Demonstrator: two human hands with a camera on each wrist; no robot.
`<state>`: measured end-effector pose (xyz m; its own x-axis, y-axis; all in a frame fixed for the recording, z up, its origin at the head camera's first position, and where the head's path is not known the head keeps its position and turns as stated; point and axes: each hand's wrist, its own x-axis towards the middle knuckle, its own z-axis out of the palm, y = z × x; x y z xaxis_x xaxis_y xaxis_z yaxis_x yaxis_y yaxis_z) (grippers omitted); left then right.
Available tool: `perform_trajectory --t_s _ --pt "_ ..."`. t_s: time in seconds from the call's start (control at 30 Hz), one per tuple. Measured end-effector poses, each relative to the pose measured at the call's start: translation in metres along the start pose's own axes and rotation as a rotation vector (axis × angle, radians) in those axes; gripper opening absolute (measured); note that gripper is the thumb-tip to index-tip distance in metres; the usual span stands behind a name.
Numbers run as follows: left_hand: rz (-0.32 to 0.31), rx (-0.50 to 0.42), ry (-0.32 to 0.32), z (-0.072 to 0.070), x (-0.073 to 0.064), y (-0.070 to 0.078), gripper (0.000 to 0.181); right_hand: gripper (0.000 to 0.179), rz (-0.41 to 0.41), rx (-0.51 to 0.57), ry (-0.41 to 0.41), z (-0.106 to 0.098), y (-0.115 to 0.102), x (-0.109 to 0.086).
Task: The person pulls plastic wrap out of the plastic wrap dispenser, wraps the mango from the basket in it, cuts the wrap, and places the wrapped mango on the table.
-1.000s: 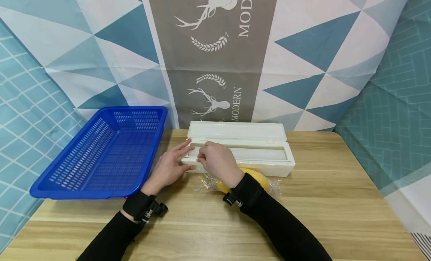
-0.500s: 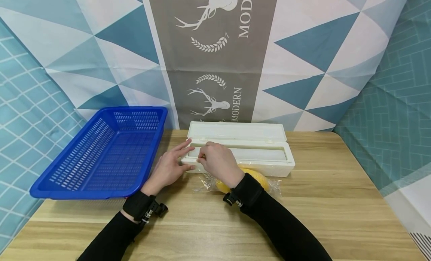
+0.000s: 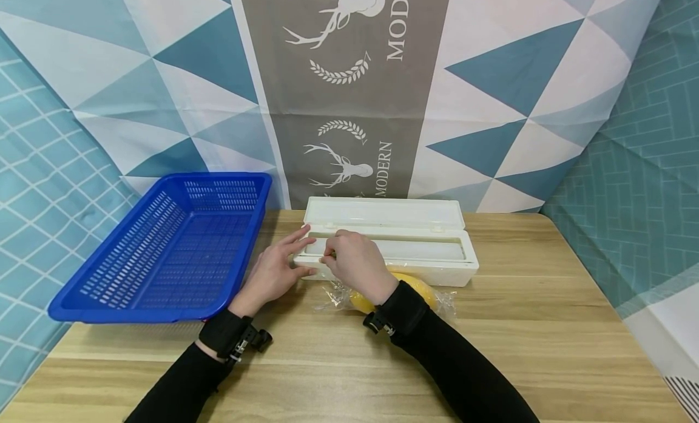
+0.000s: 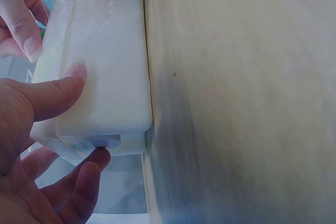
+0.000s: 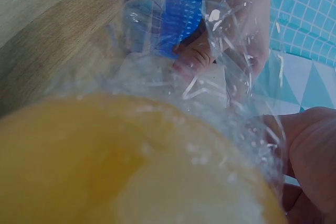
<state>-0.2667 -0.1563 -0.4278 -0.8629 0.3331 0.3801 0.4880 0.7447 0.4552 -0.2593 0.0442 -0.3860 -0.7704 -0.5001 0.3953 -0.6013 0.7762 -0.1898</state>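
Box (image 4: 116, 77), probably light, stiff, slippery; best braced at left end, with left hand (image 3: 273, 266) spread; cannot tell right hand's (image 3: 356, 259) hold.

Makeshift booth: patterned cloths (image 3: 502, 77), wooden table (image 3: 546, 326)

head view faces forward-down from above; left wrist view, close, shares its white box (image 4: 113, 77); right, nearest, looks past yellow item (image 5: 100, 161).

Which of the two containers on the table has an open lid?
The long white box: its lid is open along the far side. The blue basket shows no lid.
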Motion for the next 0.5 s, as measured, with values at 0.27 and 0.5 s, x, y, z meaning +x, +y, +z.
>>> perform_trajectory --t_s 0.27,0.5 --pt "0.007 0.001 -0.004 -0.0007 -0.0003 0.0010 0.060 0.009 -0.012 0.016 0.001 0.0001 0.0021 -0.0013" --pt "0.012 -0.003 -0.002 -0.0008 -0.0001 0.0012 0.060 0.008 -0.031 0.023 0.017 -0.0003 0.0032 -0.0024"
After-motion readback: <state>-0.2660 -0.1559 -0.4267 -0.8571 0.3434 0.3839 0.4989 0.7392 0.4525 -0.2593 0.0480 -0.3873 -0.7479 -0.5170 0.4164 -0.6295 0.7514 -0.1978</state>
